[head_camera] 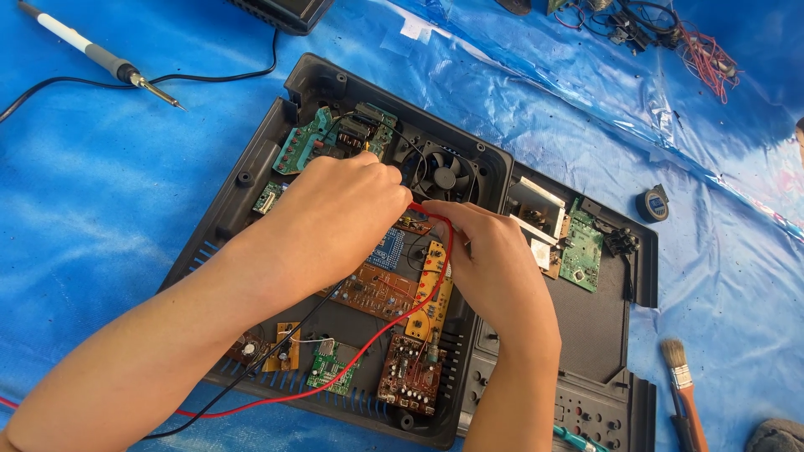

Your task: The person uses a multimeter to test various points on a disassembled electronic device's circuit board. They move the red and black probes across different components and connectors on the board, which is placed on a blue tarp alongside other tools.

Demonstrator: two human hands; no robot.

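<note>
A crinkled blue plastic tarp covers the whole surface. On it lies a wide, shallow black plastic housing, opened up and tilted across the middle of the view, packed with green, brown and yellow circuit boards and a black square cooling fan. Both hands work over the boards beside the fan. The left hand is curled, fingertips pinched down by a black lead. The right hand grips a red lead that loops over its fingers. A soldering iron with a grey handle lies well apart at upper left; a wooden-handled brush lies at lower right.
</note>
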